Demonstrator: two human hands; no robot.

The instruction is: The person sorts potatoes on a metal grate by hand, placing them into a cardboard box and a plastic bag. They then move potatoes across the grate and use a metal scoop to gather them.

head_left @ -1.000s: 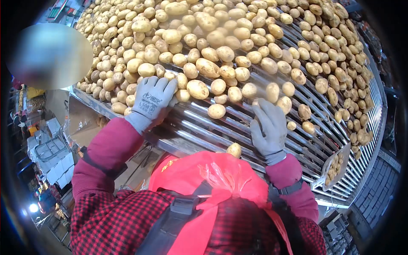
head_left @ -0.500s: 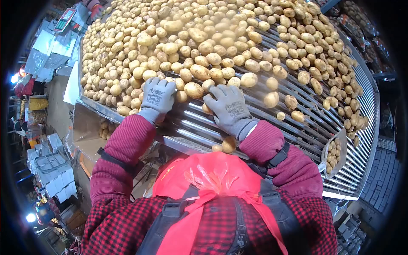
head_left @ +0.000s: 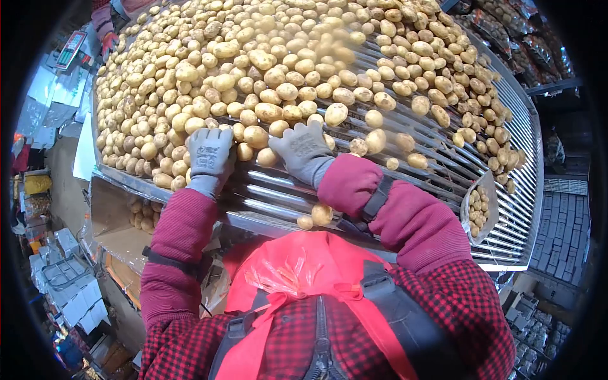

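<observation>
My left hand (head_left: 211, 159), in a grey work glove, lies at the near edge of a wide heap of potatoes (head_left: 196, 95). Its fingers are bent down among them, and the fingertips and palm are hidden. Just right of its thumb sits a potato (head_left: 244, 152). My right hand (head_left: 305, 151), gloved alike, has its fingers curled over the metal bars (head_left: 272, 191). A potato (head_left: 266, 157) lies close to its left side. Whatever is under the right palm is out of sight. Two loose potatoes (head_left: 322, 215) rest on the near edge of the bars.
A cardboard box (head_left: 117, 209) with potatoes stands below the left edge. A small scoop-like holder (head_left: 479, 206) of potatoes sits on the right bars. At the upper left are a co-worker's red-gloved hand (head_left: 109, 42) and a scale (head_left: 71, 49). Bagged goods (head_left: 494, 28) fill shelves at upper right.
The camera view has shifted, so the heap sits further left. My right hand has moved left toward my left hand, and its fingers are more curled. My left hand stays at the heap's edge.
</observation>
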